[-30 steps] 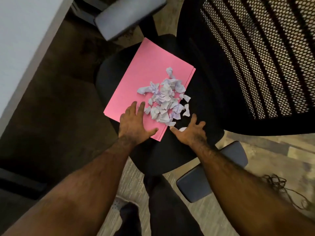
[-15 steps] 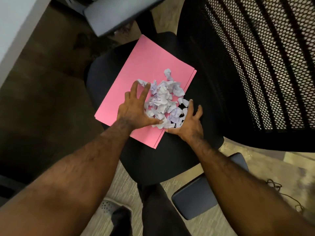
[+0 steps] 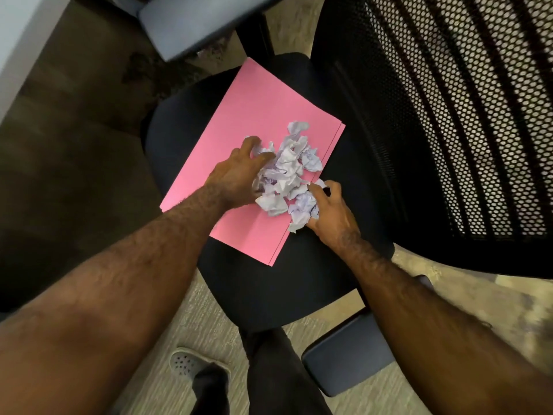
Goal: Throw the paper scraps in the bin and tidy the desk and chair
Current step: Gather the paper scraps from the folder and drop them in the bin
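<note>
A heap of crumpled white paper scraps lies on a pink folder, which rests on the black seat of an office chair. My left hand presses against the heap's left side, fingers curled into the scraps. My right hand cups the heap's lower right edge, fingers closed around some scraps. Both hands squeeze the heap between them. No bin is in view.
The chair's black mesh backrest rises at the right. Grey armrests sit at the top and the bottom right. A white desk edge runs along the upper left. My leg and shoe stand on the floor below.
Both hands moved inward from the folder's near edge and pushed the spread-out scraps into one tight heap. The fingers went from flat and spread to curled around the scraps.
</note>
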A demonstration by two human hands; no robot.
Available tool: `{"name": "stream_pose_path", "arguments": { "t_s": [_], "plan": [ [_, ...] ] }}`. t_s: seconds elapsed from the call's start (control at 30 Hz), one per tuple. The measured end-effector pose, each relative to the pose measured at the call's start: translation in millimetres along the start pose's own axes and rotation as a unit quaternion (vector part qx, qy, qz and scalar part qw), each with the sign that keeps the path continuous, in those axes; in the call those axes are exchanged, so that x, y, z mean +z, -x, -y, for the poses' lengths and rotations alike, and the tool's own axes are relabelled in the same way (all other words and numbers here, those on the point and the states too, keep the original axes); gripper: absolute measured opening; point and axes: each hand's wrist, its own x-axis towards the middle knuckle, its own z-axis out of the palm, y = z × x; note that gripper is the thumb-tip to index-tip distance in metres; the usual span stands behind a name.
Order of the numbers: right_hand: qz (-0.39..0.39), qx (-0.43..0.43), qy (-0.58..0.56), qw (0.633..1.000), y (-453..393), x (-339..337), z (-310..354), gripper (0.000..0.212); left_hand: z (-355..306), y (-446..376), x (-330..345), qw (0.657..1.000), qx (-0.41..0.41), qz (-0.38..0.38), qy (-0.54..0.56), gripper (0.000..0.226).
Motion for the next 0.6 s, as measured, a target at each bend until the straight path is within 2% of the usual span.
{"name": "stream_pose_path", "arguments": {
  "t_s": [0.07, 0.27, 0.37, 0.47, 0.6],
  "plan": [
    [-0.019, -0.006, -0.011, 1.0, 3, 2, -2, 0.058, -1, 2, 1, 1.0, 0.003, -0.017, -0.001, 0.068],
    [-0.051, 0.016, -0.046, 0.997, 5, 4, -7, 0.038, -9, 8, 3, 0.998, -0.031, -0.047, 0.032, 0.04],
    [-0.074, 0.054, -0.089, 0.992, 8, 2, -8, 0.039, -12, 12, -1, 0.989, -0.063, -0.092, 0.094, 0.027],
    [-0.099, 0.08, -0.137, 0.982, 13, -2, -9, 0.039, -13, 16, -9, 0.966, -0.12, -0.139, 0.182, 0.014],
    [-0.125, 0.113, -0.162, 0.972, 25, -7, -11, 0.037, -15, 30, -21, 0.941, -0.165, -0.159, 0.247, 0.015]
  ]
}}
